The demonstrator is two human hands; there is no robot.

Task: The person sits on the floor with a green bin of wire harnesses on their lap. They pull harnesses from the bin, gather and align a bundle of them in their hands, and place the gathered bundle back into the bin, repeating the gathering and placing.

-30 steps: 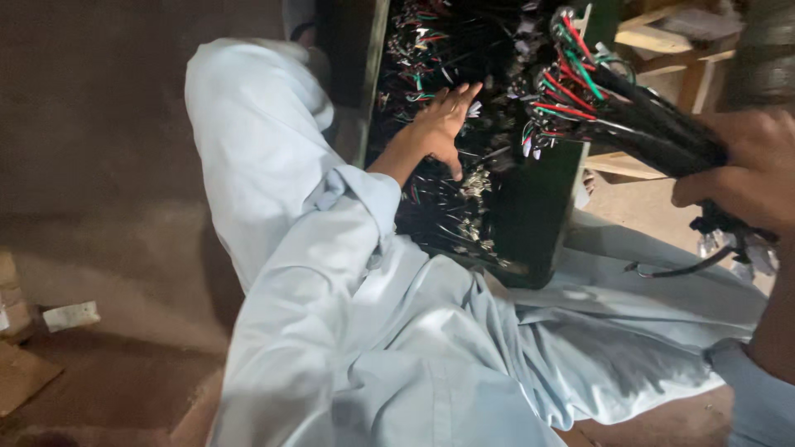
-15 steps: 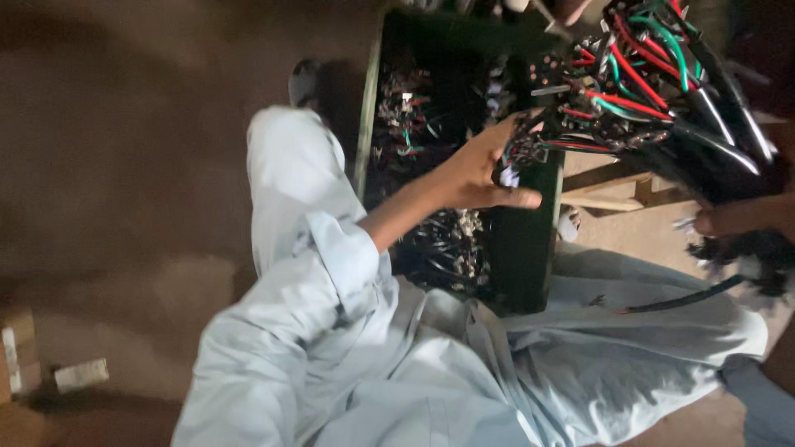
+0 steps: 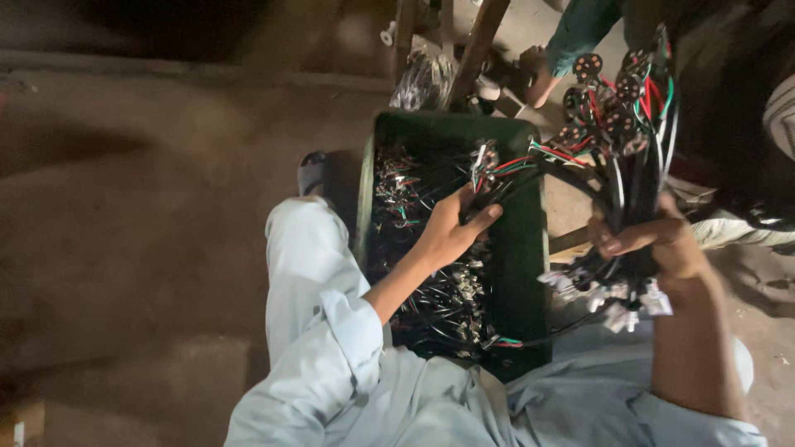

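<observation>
My left hand [image 3: 451,228] is over a dark green crate [image 3: 530,273] and grips one black cable with red and green wires and a connector [image 3: 484,161] at its end. The crate holds several loose black cable pieces [image 3: 443,298]. My right hand [image 3: 658,240], to the right of the crate, is closed around a thick bundle of black cables [image 3: 625,132]. Round dark parts and coloured wires fan out at the bundle's top, and white connectors [image 3: 617,302] hang below my fist.
I sit on a bare earthen floor [image 3: 141,215] in pale blue clothes, my left leg [image 3: 302,257] beside the crate. A sandal [image 3: 313,170] lies past my knee. Wooden legs [image 3: 480,45] and another person's sleeve [image 3: 580,25] are behind the crate.
The view has shifted so the crate sits lower in it. My left hand has closed on one cable and lifted it. My right hand with the bundle has come fully into view.
</observation>
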